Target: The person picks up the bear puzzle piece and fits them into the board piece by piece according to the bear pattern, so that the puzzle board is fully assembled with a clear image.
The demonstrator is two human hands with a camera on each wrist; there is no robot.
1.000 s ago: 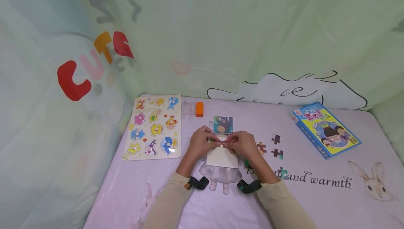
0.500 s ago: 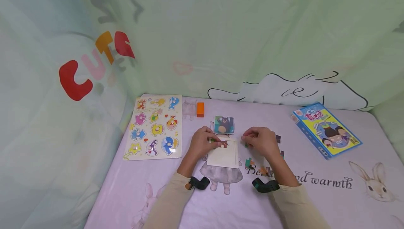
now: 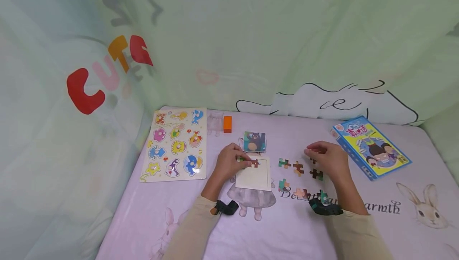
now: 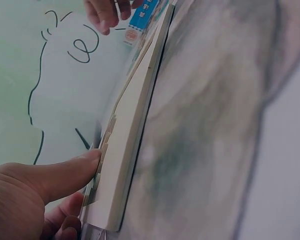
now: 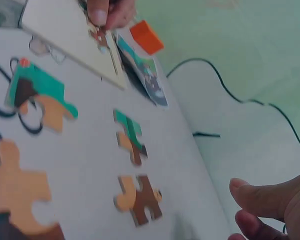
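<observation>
Cream square puzzle board (image 3: 252, 178) lies on lilac printed cloth (image 3: 287, 236), top-left corner hidden by the left grip (image 3: 228, 163); pinch cannot be determined. Right grip (image 3: 328, 159) hovers unloaded, thumb and fingers apart, partly covering one dark jigsaw piece (image 3: 313, 160).

"Where are the hands?"
"At left, the left hand (image 5: 112, 12) touches a brown piece (image 5: 98, 38) on the pale board (image 5: 60, 32). The right hand (image 5: 272, 202), at right, shows its thumb apart from a finger."
"And the rest?"
"A picture card (image 5: 147, 75) just beyond the board, and an orange block (image 5: 146, 37) farther left. Right of the board lie loose puzzle pieces: a green-topped one (image 5: 129, 126) and a brown-and-orange one (image 5: 144, 196) far, a teal-cornered one (image 5: 46, 90) and a mostly orange one (image 5: 20, 182) nearer."
</observation>
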